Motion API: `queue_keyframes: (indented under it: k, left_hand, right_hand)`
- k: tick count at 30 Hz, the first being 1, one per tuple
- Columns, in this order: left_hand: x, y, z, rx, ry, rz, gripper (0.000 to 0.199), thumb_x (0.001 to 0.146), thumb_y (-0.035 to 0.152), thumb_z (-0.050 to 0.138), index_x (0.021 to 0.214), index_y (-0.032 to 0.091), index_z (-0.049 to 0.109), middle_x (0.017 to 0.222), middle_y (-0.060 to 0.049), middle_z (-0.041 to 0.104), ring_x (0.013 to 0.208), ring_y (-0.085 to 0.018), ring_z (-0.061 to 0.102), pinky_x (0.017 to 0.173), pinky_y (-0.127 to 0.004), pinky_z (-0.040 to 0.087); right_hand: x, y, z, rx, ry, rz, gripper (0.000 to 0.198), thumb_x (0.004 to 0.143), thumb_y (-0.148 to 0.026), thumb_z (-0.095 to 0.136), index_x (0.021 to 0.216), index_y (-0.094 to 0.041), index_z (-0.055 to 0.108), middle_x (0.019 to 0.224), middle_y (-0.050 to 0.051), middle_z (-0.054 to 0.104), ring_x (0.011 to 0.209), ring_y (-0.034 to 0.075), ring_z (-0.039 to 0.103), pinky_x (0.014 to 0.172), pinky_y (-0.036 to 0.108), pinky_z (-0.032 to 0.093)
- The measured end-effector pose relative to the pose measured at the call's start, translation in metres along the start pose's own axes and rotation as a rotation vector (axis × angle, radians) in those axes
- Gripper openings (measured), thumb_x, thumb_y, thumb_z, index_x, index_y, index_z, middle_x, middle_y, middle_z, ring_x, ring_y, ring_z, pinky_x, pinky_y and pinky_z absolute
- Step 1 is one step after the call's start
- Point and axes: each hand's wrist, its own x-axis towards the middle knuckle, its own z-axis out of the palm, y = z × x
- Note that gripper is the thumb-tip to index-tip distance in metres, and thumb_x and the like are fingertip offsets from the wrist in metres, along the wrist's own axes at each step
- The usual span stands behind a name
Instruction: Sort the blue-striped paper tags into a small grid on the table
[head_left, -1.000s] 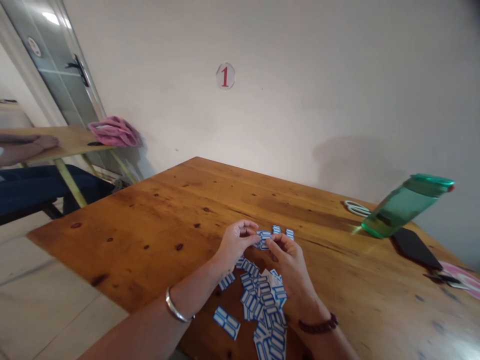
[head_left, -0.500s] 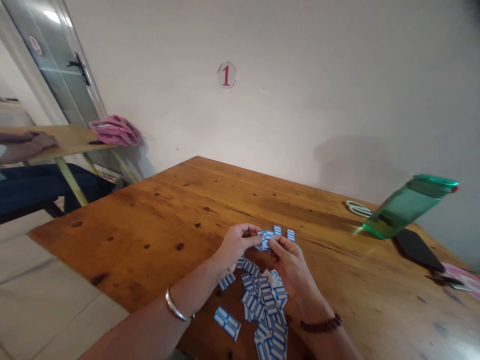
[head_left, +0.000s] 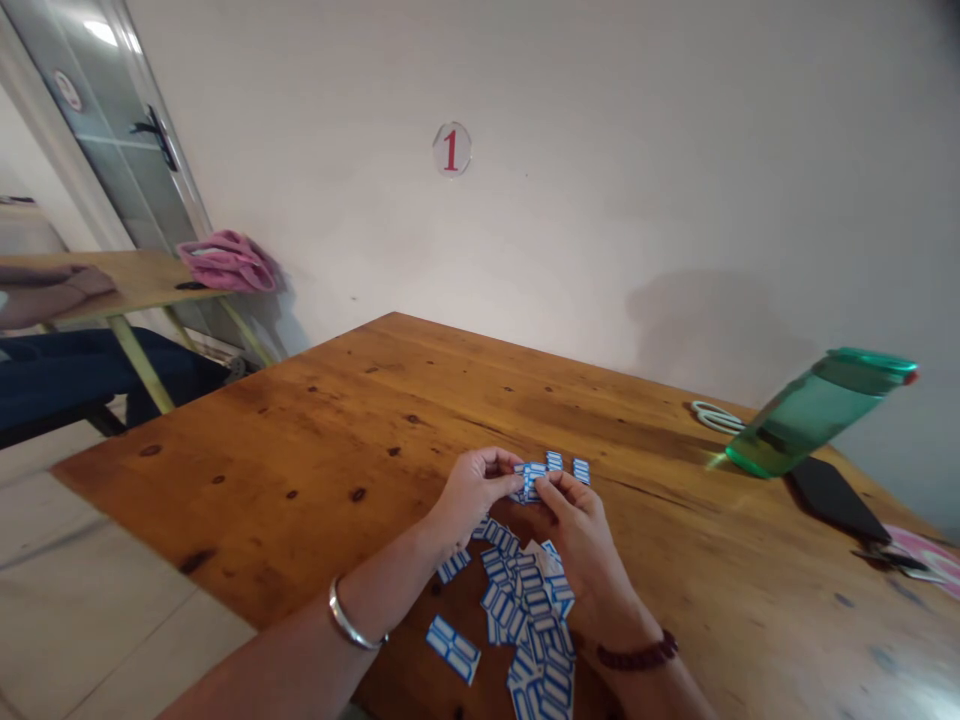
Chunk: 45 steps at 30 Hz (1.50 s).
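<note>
Between my two hands is a small bunch of white label stickers (head_left: 531, 480) with blue borders. My left hand (head_left: 474, 492) pinches its left side with thumb and fingers, and my right hand (head_left: 579, 514) grips its right side. Below and between my forearms lies a loose, overlapping pile of similar labels (head_left: 529, 600). One label sheet (head_left: 454, 648) lies apart to the left of the pile, and a few more labels (head_left: 454, 566) sit partly under my left wrist. Just beyond my right hand are two small labels, one (head_left: 581, 470) to the right of the other (head_left: 554, 460).
The wooden table (head_left: 420, 400) meets the wall at the back. On the right stand a green bottle (head_left: 817, 415), a white coiled cable (head_left: 716, 417) and a dark flat device (head_left: 838, 503). At another table on the left, a person's forearms (head_left: 56, 290) rest near a pink cloth (head_left: 227, 262).
Both hands keep their hold on the label stickers with barely any movement. The view has shifted very slightly; the pile looks the same.
</note>
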Motion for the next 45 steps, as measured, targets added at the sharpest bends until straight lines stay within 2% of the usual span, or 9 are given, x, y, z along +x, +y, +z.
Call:
queue_keyframes:
  k: [3,7,15,23,27,32,35,40,45]
  left_hand:
    - [0.001,-0.002,0.001,0.007,-0.006,0.005,0.021,0.055,0.022,0.072,0.072,0.013,0.065,0.060,0.001,0.061,0.056,-0.010,0.054,0.057,-0.021,0.042]
    - [0.002,-0.004,0.001,0.020,-0.019,-0.001,0.022,0.053,0.023,0.074,0.072,0.012,0.065,0.061,0.001,0.062,0.056,-0.010,0.055,0.058,-0.022,0.043]
    - [0.002,-0.004,0.001,0.064,0.025,0.005,0.019,0.053,0.021,0.073,0.068,0.013,0.064,0.061,0.000,0.065,0.057,-0.011,0.056,0.061,-0.023,0.043]
    - [0.002,-0.002,0.002,0.145,0.035,0.017,0.005,0.059,0.018,0.064,0.062,0.015,0.061,0.053,0.002,0.059,0.050,-0.009,0.049,0.049,-0.019,0.035]
    - [0.002,-0.002,0.000,0.129,0.053,0.032,0.007,0.057,0.019,0.065,0.061,0.015,0.061,0.055,0.002,0.058,0.051,-0.009,0.048,0.051,-0.019,0.036]
    - [0.002,-0.001,0.000,0.090,0.038,0.036,0.006,0.056,0.018,0.065,0.058,0.014,0.061,0.056,0.002,0.059,0.054,-0.009,0.050,0.056,-0.021,0.038]
    - [0.003,-0.001,-0.002,0.156,0.024,0.035,0.004,0.058,0.013,0.063,0.062,0.015,0.062,0.060,0.001,0.062,0.060,-0.012,0.054,0.064,-0.023,0.041]
    - [0.010,-0.002,-0.012,0.400,0.151,0.199,0.019,0.064,0.005,0.054,0.078,0.015,0.062,0.085,-0.005,0.066,0.085,-0.017,0.059,0.082,-0.028,0.043]
    - [0.011,-0.006,-0.021,0.671,0.116,0.110,0.044,0.069,0.000,0.039,0.110,0.008,0.052,0.116,-0.017,0.057,0.109,-0.019,0.052,0.097,-0.033,0.034]
  right_hand:
    - [0.001,0.003,-0.002,-0.177,0.065,-0.132,0.019,0.066,-0.034,0.065,0.066,-0.016,0.058,0.058,-0.002,0.055,0.054,0.010,0.045,0.050,0.021,0.035]
    - [0.000,0.003,-0.003,-0.346,0.066,-0.229,0.019,0.071,-0.036,0.059,0.067,-0.017,0.057,0.060,-0.001,0.055,0.056,0.012,0.046,0.052,0.024,0.037]
    - [0.002,0.006,-0.001,-0.402,0.039,-0.232,0.021,0.072,-0.038,0.058,0.069,-0.017,0.056,0.062,0.000,0.057,0.058,0.014,0.050,0.056,0.026,0.041]
    - [-0.002,0.000,0.001,-0.525,0.063,-0.310,0.015,0.071,-0.033,0.058,0.070,-0.018,0.059,0.063,0.001,0.061,0.060,0.016,0.054,0.058,0.026,0.042]
    - [0.000,0.001,0.001,-0.497,0.042,-0.270,0.020,0.070,-0.036,0.060,0.071,-0.017,0.060,0.065,0.002,0.062,0.060,0.015,0.054,0.057,0.026,0.042]
    - [0.001,0.005,0.001,-0.386,-0.027,-0.123,0.027,0.068,-0.043,0.060,0.060,-0.017,0.056,0.045,-0.004,0.049,0.042,0.010,0.041,0.042,0.022,0.031]
    - [0.001,0.006,0.000,-0.403,-0.037,-0.118,0.027,0.069,-0.042,0.059,0.060,-0.018,0.054,0.043,-0.004,0.049,0.040,0.010,0.041,0.041,0.022,0.030]
    - [0.006,0.007,-0.004,-0.778,0.013,-0.336,0.019,0.076,-0.034,0.052,0.062,-0.020,0.054,0.050,-0.003,0.050,0.047,0.012,0.043,0.047,0.023,0.031]
    - [0.012,0.011,-0.008,-1.168,-0.063,-0.537,0.017,0.081,-0.020,0.041,0.070,-0.020,0.055,0.068,0.002,0.058,0.061,0.015,0.051,0.057,0.025,0.033]
